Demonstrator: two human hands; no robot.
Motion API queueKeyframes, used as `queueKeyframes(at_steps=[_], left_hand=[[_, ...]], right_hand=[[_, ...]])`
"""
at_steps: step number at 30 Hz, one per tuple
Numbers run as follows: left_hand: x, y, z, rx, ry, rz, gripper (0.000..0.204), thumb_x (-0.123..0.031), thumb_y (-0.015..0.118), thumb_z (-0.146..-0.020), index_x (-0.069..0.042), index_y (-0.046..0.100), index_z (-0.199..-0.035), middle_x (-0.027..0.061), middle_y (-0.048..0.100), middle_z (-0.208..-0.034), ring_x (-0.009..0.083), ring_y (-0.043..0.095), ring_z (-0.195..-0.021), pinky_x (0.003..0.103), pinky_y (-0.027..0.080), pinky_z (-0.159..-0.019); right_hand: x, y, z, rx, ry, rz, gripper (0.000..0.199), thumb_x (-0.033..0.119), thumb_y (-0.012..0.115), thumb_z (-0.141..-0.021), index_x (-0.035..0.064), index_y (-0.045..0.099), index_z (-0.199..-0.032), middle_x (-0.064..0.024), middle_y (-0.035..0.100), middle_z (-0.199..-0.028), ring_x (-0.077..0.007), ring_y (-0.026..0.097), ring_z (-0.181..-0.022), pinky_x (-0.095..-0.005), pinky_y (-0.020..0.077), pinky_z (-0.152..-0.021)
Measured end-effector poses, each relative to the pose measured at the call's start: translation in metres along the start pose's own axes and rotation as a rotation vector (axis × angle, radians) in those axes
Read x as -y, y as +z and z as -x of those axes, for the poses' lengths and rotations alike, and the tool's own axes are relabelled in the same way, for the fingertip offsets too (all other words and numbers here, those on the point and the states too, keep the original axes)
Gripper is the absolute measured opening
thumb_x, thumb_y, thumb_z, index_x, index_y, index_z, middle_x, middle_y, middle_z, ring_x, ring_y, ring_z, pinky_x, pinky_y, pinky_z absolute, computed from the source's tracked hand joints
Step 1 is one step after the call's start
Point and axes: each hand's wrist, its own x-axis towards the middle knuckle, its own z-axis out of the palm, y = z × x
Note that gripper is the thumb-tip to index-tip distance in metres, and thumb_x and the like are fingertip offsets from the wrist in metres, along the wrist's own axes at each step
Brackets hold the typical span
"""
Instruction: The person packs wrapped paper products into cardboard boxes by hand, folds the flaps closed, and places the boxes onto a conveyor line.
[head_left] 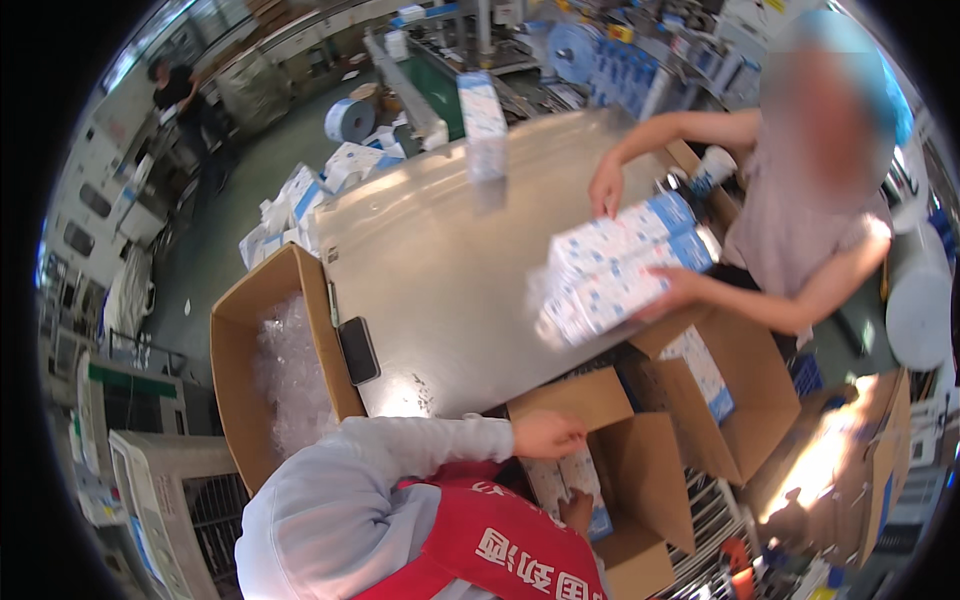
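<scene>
My left hand (548, 434) reaches over the near open cardboard box (640, 475), at its raised flap. Its fingers are loosely stretched and I see nothing in them. Down inside that box, my right hand (577, 511) is closed on a white-and-blue printed pack (580, 475), its fingertips on the top; my chest hides the forearm. Another pack lies beside it. Across the metal table (430, 250), a co-worker holds two long white-and-blue packs (625, 260) side by side, one hand above and one below.
At the left stands a cardboard box (225, 370) of clear plastic bags (295, 380). A phone (358, 350) lies on the table edge. One long pack (484, 125) is at the far edge. Another open box (745, 400) with a pack in it stands right of mine. Someone stands far left.
</scene>
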Motion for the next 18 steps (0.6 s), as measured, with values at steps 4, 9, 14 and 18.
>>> queueKeyframes(at_steps=[4, 9, 14, 18], left_hand=[[0.080, -0.062, 0.040, -0.748, 0.009, -0.442, 0.025, -0.019, 0.061, -0.083, -0.003, 0.060, -0.101, 0.0152, 0.060, -0.096, 0.0323, 0.057, -0.090, 0.041, 0.047, -0.079], [0.106, -0.091, 0.074, -0.542, -0.268, 0.078, 0.021, -0.013, 0.059, -0.086, 0.000, 0.062, -0.102, 0.0105, 0.062, -0.094, 0.0247, 0.060, -0.089, 0.035, 0.048, -0.081], [-0.004, -0.097, 0.056, -0.417, -0.037, 0.713, 0.015, 0.002, 0.057, -0.087, 0.000, 0.065, -0.100, 0.0067, 0.061, -0.095, 0.0146, 0.059, -0.092, 0.028, 0.046, -0.084], [-0.052, -0.110, 0.057, -0.423, 0.183, 0.539, 0.020, 0.005, 0.061, -0.081, -0.001, 0.065, -0.100, 0.0092, 0.062, -0.096, 0.0181, 0.059, -0.089, 0.029, 0.045, -0.082]], right_hand=[[0.007, -0.020, -0.022, 0.025, 0.016, -0.148, 0.038, 0.004, 0.062, -0.067, 0.0039, 0.063, -0.105, -0.0097, 0.052, -0.075, -0.0242, 0.052, -0.069, -0.0348, 0.0444, -0.065], [0.230, -0.125, -0.041, 0.024, -0.107, -0.942, 0.033, -0.003, 0.056, -0.086, 0.0038, 0.049, -0.118, 0.0002, 0.047, -0.096, -0.0068, 0.048, -0.093, -0.0244, 0.0451, -0.077], [0.338, -0.152, -0.018, -0.246, -0.618, -1.045, 0.036, -0.014, 0.058, -0.081, 0.0019, 0.049, -0.112, -0.0046, 0.045, -0.094, -0.0148, 0.058, -0.085, -0.0239, 0.0470, -0.074], [0.352, -0.158, -0.006, -0.466, -0.789, -0.792, 0.035, -0.018, 0.058, -0.078, 0.0022, 0.049, -0.106, -0.0094, 0.047, -0.100, -0.0160, 0.060, -0.086, -0.0251, 0.0492, -0.073]])
